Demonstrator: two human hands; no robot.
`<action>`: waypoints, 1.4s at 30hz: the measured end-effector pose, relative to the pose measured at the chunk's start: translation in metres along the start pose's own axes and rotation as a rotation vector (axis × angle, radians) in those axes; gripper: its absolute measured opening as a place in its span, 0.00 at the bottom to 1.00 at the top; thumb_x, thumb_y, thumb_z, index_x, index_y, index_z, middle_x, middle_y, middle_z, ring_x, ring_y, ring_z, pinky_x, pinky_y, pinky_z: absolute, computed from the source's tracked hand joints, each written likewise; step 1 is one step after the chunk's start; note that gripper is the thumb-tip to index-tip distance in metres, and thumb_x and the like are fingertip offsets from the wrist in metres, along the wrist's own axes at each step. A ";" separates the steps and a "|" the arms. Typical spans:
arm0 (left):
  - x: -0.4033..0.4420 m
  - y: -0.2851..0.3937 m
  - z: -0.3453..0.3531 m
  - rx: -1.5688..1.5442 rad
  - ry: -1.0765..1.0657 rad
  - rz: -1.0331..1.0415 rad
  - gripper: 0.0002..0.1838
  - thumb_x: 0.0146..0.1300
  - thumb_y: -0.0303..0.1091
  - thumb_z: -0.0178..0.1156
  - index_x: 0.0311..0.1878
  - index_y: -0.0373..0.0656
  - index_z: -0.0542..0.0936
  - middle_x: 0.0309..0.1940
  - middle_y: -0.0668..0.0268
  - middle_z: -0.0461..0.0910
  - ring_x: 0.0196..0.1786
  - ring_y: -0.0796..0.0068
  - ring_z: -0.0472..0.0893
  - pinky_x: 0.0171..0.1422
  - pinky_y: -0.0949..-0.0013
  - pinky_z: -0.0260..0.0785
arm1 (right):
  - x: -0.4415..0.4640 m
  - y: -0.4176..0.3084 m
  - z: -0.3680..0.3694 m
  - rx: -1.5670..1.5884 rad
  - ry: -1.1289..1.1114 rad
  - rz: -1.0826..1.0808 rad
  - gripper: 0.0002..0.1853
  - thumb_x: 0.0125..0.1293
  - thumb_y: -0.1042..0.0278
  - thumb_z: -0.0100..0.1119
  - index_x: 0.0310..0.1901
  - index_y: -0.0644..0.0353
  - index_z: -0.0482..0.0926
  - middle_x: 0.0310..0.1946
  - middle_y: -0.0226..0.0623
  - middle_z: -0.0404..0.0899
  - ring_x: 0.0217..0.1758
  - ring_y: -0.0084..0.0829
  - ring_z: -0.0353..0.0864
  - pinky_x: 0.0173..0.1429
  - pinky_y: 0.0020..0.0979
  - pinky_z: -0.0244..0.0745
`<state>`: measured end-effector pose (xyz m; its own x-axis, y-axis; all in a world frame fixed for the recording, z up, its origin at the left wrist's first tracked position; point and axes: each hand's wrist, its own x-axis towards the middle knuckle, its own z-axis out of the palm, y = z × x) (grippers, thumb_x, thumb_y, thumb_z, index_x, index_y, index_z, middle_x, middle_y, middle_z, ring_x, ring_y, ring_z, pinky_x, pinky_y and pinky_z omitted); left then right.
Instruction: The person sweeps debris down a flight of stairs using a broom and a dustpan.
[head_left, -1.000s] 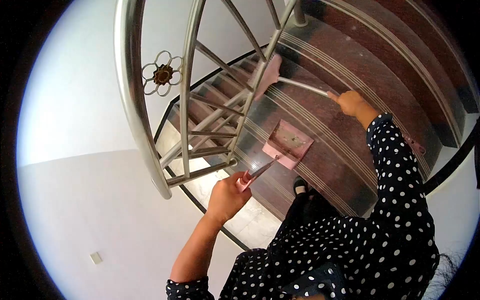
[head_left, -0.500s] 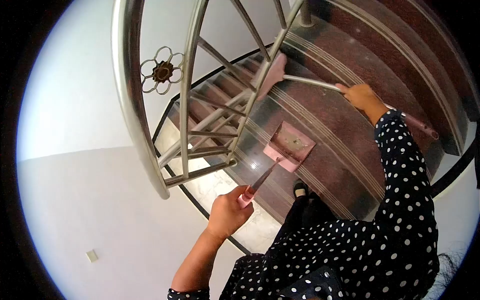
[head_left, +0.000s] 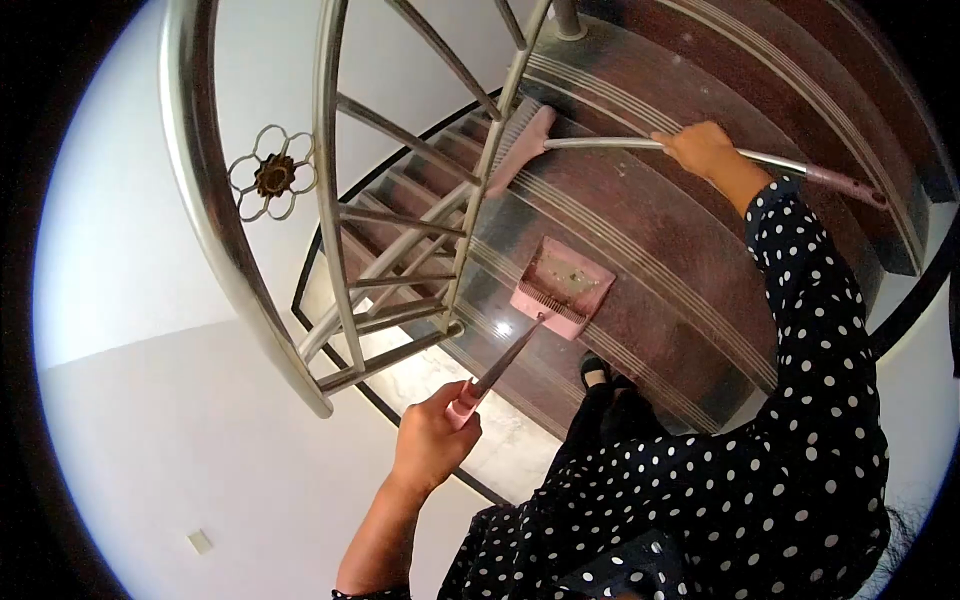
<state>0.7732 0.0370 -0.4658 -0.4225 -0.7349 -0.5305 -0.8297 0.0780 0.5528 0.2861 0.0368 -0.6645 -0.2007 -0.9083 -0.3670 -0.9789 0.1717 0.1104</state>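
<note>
My left hand (head_left: 436, 440) is closed around the pink grip of a dustpan (head_left: 565, 283). The pan is pink, has comb teeth along its handle side, and holds bits of debris. It lies on a stair step, upper middle of the view. My right hand (head_left: 702, 150) is wrapped round the metal shaft of a broom (head_left: 521, 152), whose pink grip end sticks out to the right beyond the wrist. The pink broom head has pale bristles that face the railing, close beside its lower bar.
A steel stair railing (head_left: 330, 200) with a flower ornament (head_left: 275, 175) stands at the left. Curved reddish stairs (head_left: 690, 260) rise to the upper right; lower steps show behind the railing. My feet in dark shoes (head_left: 594, 372) stand below the dustpan.
The broom shaft has swung flatter and its grip end now shows at the right. The bristles show more clearly. The view has shifted, so railing, dustpan and left hand sit further left.
</note>
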 end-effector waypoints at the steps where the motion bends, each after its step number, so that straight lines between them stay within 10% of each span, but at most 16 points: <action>1: 0.001 0.003 0.000 0.001 -0.002 0.004 0.17 0.52 0.28 0.61 0.47 0.39 0.79 0.31 0.53 0.83 0.35 0.62 0.84 0.42 0.67 0.74 | 0.006 0.004 0.004 0.069 0.008 -0.005 0.20 0.70 0.54 0.43 0.62 0.36 0.69 0.43 0.41 0.81 0.45 0.42 0.81 0.49 0.44 0.75; 6: 0.003 0.006 -0.003 0.044 -0.073 -0.081 0.17 0.55 0.22 0.62 0.49 0.34 0.77 0.34 0.67 0.80 0.36 0.81 0.77 0.45 0.77 0.70 | 0.010 0.004 -0.001 0.176 -0.120 0.072 0.20 0.70 0.55 0.43 0.63 0.37 0.68 0.52 0.41 0.78 0.54 0.42 0.78 0.57 0.43 0.72; 13: 0.002 0.009 -0.010 0.146 -0.071 -0.031 0.15 0.55 0.25 0.63 0.46 0.34 0.78 0.31 0.67 0.80 0.35 0.82 0.75 0.42 0.76 0.69 | -0.067 0.001 0.000 0.421 -0.243 0.226 0.22 0.71 0.54 0.43 0.65 0.38 0.67 0.57 0.41 0.74 0.59 0.44 0.73 0.62 0.41 0.67; 15: 0.005 0.006 -0.008 0.126 0.003 0.058 0.16 0.51 0.30 0.60 0.45 0.38 0.80 0.30 0.49 0.80 0.33 0.56 0.83 0.41 0.65 0.73 | -0.101 0.004 0.002 0.465 -0.288 0.257 0.22 0.71 0.54 0.42 0.66 0.38 0.66 0.57 0.42 0.74 0.59 0.44 0.73 0.62 0.41 0.67; 18: 0.006 0.014 -0.011 0.154 -0.018 0.024 0.16 0.51 0.30 0.60 0.45 0.38 0.80 0.30 0.47 0.80 0.34 0.54 0.82 0.42 0.64 0.73 | -0.156 0.002 0.021 0.568 -0.285 0.312 0.22 0.72 0.55 0.42 0.67 0.41 0.64 0.57 0.44 0.74 0.58 0.45 0.74 0.61 0.42 0.67; 29: 0.009 0.006 -0.011 0.091 -0.030 0.119 0.13 0.51 0.29 0.60 0.42 0.37 0.79 0.26 0.53 0.81 0.27 0.63 0.81 0.34 0.66 0.73 | -0.364 -0.027 0.042 0.647 -0.390 0.491 0.23 0.72 0.54 0.42 0.67 0.44 0.64 0.54 0.46 0.75 0.55 0.47 0.76 0.58 0.44 0.69; 42: 0.000 0.013 -0.002 -0.051 -0.091 -0.001 0.13 0.50 0.28 0.59 0.41 0.35 0.78 0.21 0.65 0.76 0.20 0.77 0.74 0.22 0.72 0.69 | -0.384 -0.092 0.068 0.650 -0.369 0.542 0.24 0.72 0.53 0.37 0.68 0.41 0.60 0.45 0.46 0.80 0.48 0.45 0.79 0.52 0.45 0.72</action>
<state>0.7638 0.0365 -0.4571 -0.4549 -0.6706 -0.5861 -0.8116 0.0413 0.5827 0.4510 0.3956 -0.5969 -0.5276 -0.4813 -0.6999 -0.5535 0.8199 -0.1466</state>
